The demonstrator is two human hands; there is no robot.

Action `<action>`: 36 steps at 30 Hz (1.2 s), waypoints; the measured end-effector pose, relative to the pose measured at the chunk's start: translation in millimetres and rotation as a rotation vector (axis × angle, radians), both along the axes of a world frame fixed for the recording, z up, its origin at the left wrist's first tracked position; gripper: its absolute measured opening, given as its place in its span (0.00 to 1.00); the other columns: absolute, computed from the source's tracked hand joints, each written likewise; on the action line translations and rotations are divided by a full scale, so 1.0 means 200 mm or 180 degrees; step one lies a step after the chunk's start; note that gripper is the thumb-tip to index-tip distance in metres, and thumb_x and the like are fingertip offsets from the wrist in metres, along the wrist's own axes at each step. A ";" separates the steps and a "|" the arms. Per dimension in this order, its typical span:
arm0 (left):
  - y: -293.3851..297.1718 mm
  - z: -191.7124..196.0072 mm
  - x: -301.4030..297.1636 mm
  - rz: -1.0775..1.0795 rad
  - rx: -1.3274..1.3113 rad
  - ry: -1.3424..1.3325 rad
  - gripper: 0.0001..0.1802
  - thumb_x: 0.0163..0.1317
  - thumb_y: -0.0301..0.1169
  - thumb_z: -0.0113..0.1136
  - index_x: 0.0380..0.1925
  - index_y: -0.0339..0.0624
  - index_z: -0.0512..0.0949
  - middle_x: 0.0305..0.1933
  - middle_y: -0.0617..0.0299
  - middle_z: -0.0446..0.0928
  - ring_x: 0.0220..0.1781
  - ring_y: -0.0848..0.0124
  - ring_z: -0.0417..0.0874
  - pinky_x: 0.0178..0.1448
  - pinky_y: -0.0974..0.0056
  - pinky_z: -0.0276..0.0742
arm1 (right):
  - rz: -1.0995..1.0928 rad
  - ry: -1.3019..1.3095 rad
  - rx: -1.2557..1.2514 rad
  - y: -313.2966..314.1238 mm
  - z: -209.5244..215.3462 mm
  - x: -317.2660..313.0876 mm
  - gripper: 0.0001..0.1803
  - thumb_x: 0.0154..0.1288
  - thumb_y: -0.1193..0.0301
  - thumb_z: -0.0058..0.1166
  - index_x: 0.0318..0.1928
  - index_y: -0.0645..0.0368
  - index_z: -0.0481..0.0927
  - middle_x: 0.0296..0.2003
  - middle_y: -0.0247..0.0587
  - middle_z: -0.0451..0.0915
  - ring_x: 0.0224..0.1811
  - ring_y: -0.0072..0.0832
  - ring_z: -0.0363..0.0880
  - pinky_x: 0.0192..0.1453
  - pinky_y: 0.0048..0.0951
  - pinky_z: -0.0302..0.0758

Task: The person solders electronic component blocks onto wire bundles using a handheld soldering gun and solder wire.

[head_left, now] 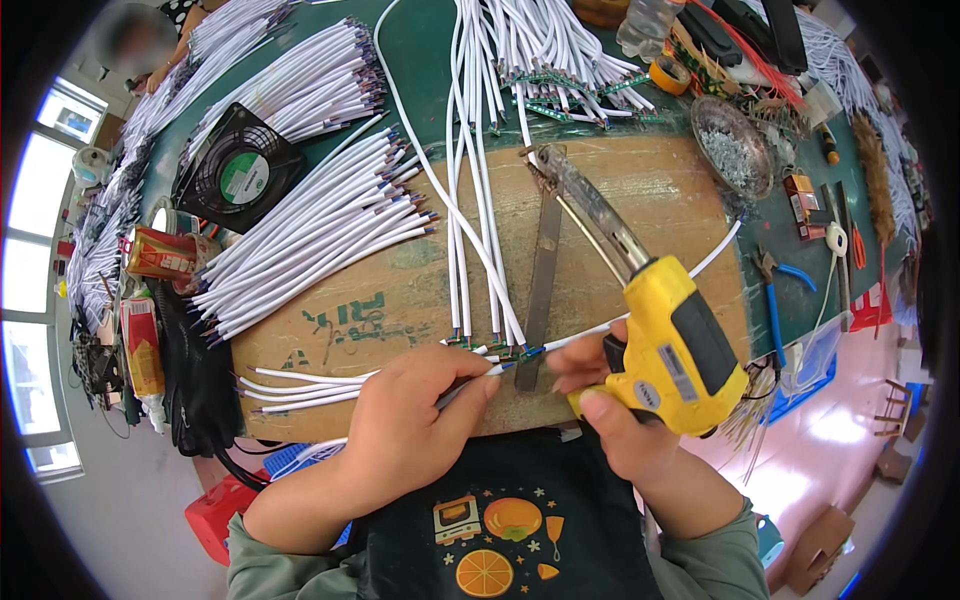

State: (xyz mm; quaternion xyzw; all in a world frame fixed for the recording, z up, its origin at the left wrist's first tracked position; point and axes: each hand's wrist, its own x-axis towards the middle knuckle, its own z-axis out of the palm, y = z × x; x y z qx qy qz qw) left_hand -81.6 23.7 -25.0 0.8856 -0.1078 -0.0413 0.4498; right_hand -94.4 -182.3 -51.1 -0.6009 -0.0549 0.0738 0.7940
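My left hand [412, 402] is closed in a pinch on a white wire [492, 371], whose blue end points at small green circuit boards [512, 353] at the board's near edge. Long white wires [470, 225] run from these circuit boards toward the far side. With my right hand [632, 430] I hold a yellow and black soldering gun [690, 345] by its handle. Its metal barrel slants up and left, and the tip [542, 160] is well away from the wires in my left hand. Under it, a flat metal strip [543, 260] lies across the board.
Bundles of cut white wires [320, 230] and a black fan [240, 170] lie on the left. At the back right, a metal dish [735, 147] holds grey bits. Blue-handled pliers [774, 310] rest right of the wooden board [650, 190]. More circuit boards with wires [570, 85] lie behind.
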 end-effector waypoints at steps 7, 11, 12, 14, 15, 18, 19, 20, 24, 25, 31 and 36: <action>-0.02 0.01 0.03 0.0024 0.0077 0.0198 0.06 0.56 0.28 0.61 0.33 0.38 0.80 0.31 0.52 0.79 0.35 0.55 0.81 0.38 0.58 0.75 | 0.0299 0.0195 0.0211 0.00 -0.01 0.04 0.34 0.60 0.75 0.56 0.65 0.60 0.57 0.62 0.50 0.65 0.62 0.43 0.69 0.49 0.29 0.76; -0.01 -0.01 0.02 -0.0041 0.0142 0.0102 0.06 0.55 0.26 0.63 0.33 0.37 0.80 0.31 0.56 0.79 0.31 0.62 0.80 0.36 0.64 0.73 | 0.0571 0.0204 0.0100 -0.01 -0.02 0.05 0.35 0.60 0.78 0.54 0.67 0.57 0.57 0.64 0.47 0.62 0.65 0.40 0.65 0.49 0.25 0.75; -0.01 -0.01 0.02 0.0016 0.0147 0.0106 0.07 0.55 0.26 0.63 0.34 0.37 0.80 0.31 0.56 0.79 0.32 0.62 0.80 0.37 0.64 0.73 | 0.0565 0.0207 0.0101 -0.01 -0.03 0.05 0.35 0.60 0.78 0.54 0.67 0.57 0.57 0.64 0.47 0.62 0.65 0.40 0.65 0.49 0.25 0.75; -0.01 0.00 0.02 0.0066 0.0150 0.0112 0.07 0.55 0.26 0.63 0.34 0.37 0.80 0.31 0.55 0.79 0.33 0.62 0.80 0.37 0.64 0.74 | 0.0816 0.0220 -0.0055 -0.02 -0.04 0.06 0.37 0.59 0.80 0.52 0.68 0.54 0.56 0.65 0.45 0.61 0.66 0.38 0.64 0.48 0.23 0.74; -0.01 0.01 0.02 0.0106 0.0106 0.0194 0.07 0.55 0.26 0.63 0.34 0.37 0.80 0.32 0.55 0.79 0.33 0.62 0.80 0.37 0.64 0.74 | 0.0860 0.0162 -0.0020 -0.02 -0.05 0.06 0.38 0.58 0.82 0.50 0.69 0.52 0.55 0.66 0.45 0.60 0.67 0.36 0.63 0.47 0.22 0.74; 0.00 0.00 0.03 0.0070 0.0099 0.0194 0.07 0.55 0.25 0.63 0.34 0.37 0.79 0.31 0.55 0.79 0.32 0.61 0.80 0.37 0.63 0.73 | 0.0870 0.0231 0.0041 -0.02 -0.05 0.06 0.38 0.58 0.82 0.50 0.69 0.52 0.55 0.66 0.45 0.60 0.67 0.36 0.63 0.46 0.21 0.73; 0.01 0.00 0.03 -0.0006 0.0137 0.0110 0.06 0.55 0.25 0.63 0.34 0.37 0.79 0.31 0.55 0.79 0.32 0.61 0.80 0.36 0.63 0.73 | 0.0874 0.0231 0.0040 -0.02 -0.05 0.06 0.38 0.58 0.82 0.50 0.69 0.52 0.55 0.66 0.45 0.60 0.67 0.36 0.63 0.46 0.21 0.73; 0.00 0.00 0.03 -0.0003 0.0135 0.0110 0.06 0.55 0.25 0.63 0.34 0.37 0.79 0.31 0.55 0.79 0.32 0.61 0.80 0.36 0.63 0.73 | 0.0891 0.0232 0.0063 -0.02 -0.05 0.06 0.38 0.58 0.82 0.50 0.69 0.53 0.55 0.66 0.45 0.60 0.67 0.36 0.63 0.44 0.20 0.72; -0.03 0.00 0.03 -0.0038 0.0058 0.0076 0.07 0.55 0.25 0.63 0.34 0.38 0.79 0.30 0.55 0.78 0.31 0.60 0.79 0.35 0.62 0.73 | 0.0918 0.0066 -0.0294 -0.04 -0.06 0.07 0.37 0.58 0.82 0.50 0.69 0.54 0.55 0.66 0.45 0.60 0.67 0.34 0.63 0.40 0.19 0.71; -0.03 0.00 0.03 -0.0050 0.0075 0.0022 0.07 0.54 0.25 0.63 0.34 0.38 0.79 0.29 0.55 0.78 0.31 0.60 0.79 0.34 0.62 0.72 | 0.0921 0.0065 -0.0293 -0.03 -0.06 0.06 0.37 0.58 0.82 0.50 0.69 0.54 0.55 0.66 0.45 0.60 0.67 0.34 0.63 0.40 0.19 0.71; -0.08 -0.03 0.04 -0.0195 0.0416 -0.0567 0.07 0.52 0.25 0.63 0.33 0.39 0.79 0.27 0.56 0.76 0.28 0.59 0.78 0.30 0.61 0.72 | 0.0361 0.0114 -0.0100 0.02 -0.02 0.06 0.27 0.58 0.78 0.59 0.57 0.67 0.67 0.46 0.41 0.74 0.46 0.24 0.74 0.49 0.25 0.71; -0.08 -0.04 0.05 -0.0304 0.0575 -0.0852 0.07 0.52 0.24 0.64 0.32 0.40 0.78 0.27 0.56 0.75 0.26 0.60 0.78 0.28 0.62 0.72 | 0.0460 0.0237 0.0022 0.00 -0.02 0.06 0.24 0.58 0.79 0.59 0.55 0.66 0.69 0.42 0.39 0.76 0.42 0.21 0.76 0.45 0.22 0.73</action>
